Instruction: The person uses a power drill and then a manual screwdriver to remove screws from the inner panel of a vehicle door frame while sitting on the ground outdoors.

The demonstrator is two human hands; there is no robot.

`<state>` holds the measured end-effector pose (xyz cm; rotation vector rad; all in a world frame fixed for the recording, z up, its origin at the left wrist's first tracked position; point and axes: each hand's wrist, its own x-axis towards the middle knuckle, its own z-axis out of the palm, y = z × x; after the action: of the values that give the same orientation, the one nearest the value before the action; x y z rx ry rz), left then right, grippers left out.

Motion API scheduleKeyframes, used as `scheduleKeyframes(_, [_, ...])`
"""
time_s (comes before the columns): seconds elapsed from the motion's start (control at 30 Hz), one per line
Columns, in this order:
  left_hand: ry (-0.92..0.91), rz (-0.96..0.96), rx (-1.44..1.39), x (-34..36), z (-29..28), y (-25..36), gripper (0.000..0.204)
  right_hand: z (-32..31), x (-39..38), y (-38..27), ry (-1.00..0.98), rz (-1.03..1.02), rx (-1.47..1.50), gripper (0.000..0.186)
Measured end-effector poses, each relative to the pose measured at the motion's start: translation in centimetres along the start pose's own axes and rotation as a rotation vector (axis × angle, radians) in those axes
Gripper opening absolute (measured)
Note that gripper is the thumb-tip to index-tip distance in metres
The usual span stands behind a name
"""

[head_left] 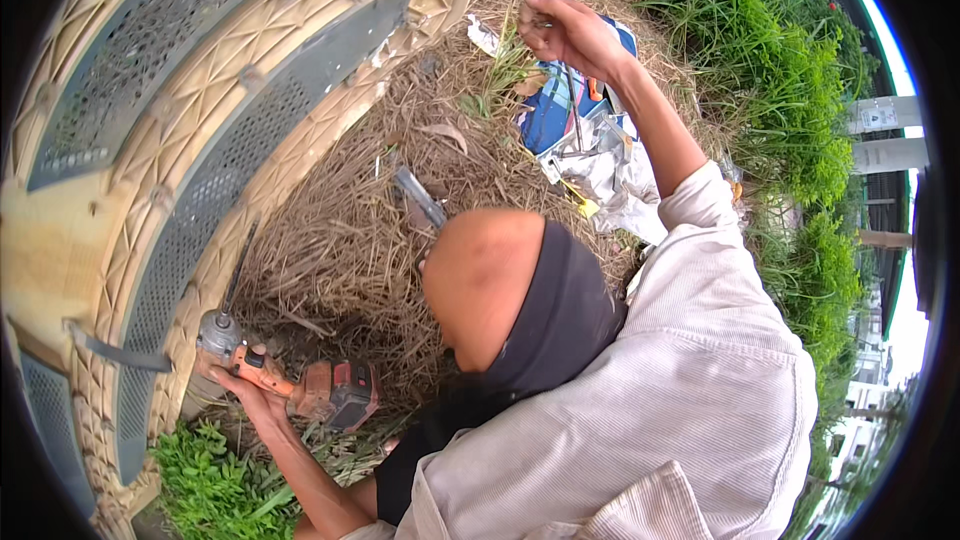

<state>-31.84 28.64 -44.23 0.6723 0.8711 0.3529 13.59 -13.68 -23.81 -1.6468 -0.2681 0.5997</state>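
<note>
My left hand (pixel 255 385) is wrapped round the orange and black cordless drill (pixel 268 372), close to the beige plastic frame (pixel 60 250). A long thin bit (pixel 238 270) extends from its chuck along the frame's edge. My right hand (pixel 575 35) is raised over a blue cloth bag (pixel 548 120), its fingers curled in; what they hold, if anything, is too small to make out. A thin dark rod (pixel 574 105) and crumpled silvery-white sheeting (pixel 625 165) lie below that hand.
Grey perforated panels (pixel 190 210) fill the frame's curved openings. A grey metal bar (pixel 420 198) lies on dry straw (pixel 330 220) beside my bent knee (pixel 480 275). Green plants (pixel 225 485) grow near the drill, and bushes (pixel 760 70) line the right side, with pale posts (pixel 885 135) beyond.
</note>
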Motion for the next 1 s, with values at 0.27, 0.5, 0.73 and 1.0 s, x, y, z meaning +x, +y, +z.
scheduleKeyframes(0.27, [-0.110, -0.093, 0.397, 7.6, 11.8, -6.0, 0.071, -21.0, -0.5, 15.0, 0.264, -0.033, -1.321, 0.014])
scheduleKeyframes(0.5, [0.069, -0.067, 1.002, 7.3, 16.5, -3.6, 0.073, -20.2, -1.4, 15.2, 0.477, -0.151, -1.343, 0.023])
scheduleKeyframes(0.73, [-0.304, 0.622, 1.196, -7.4, 31.8, 4.8, 0.047, -13.5, -1.0, 16.4, 0.405, -0.371, -1.244, 0.021])
scheduleKeyframes(1.0, [-1.461, 0.122, 0.039, -13.1, 39.8, 3.0, 0.063, -11.8, 1.0, 15.9, 0.344, -0.255, -1.522, 0.026])
